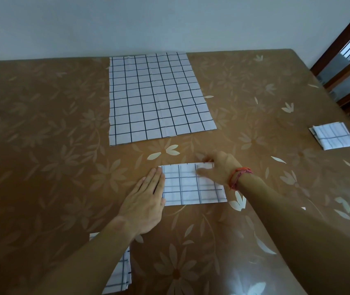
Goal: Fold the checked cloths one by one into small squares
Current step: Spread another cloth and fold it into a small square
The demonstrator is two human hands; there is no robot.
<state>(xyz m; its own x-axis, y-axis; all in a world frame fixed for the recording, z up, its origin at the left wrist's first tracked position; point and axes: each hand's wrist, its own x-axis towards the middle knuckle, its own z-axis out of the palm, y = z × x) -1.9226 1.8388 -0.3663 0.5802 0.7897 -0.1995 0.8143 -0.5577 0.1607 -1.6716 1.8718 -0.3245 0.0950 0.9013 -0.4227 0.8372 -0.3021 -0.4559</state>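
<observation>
A brown flowered table (42,124) carries a large checked cloth (157,96) spread flat at the far middle, its long axis running away from the person. Nearer lies a folded cloth (189,186), long axis left to right. The left hand (146,201) rests flat and open on its left end, while the right hand (218,167) pinches its far right corner; the hands are apart.

Left hand (146,201) lies flat, palm down, fingers extended and held together, forearm entering from the lower left. Right hand (218,167) reaches inward, thumb spread from curled fingers, a red thread bracelet (239,177) encircling its wrist.
</observation>
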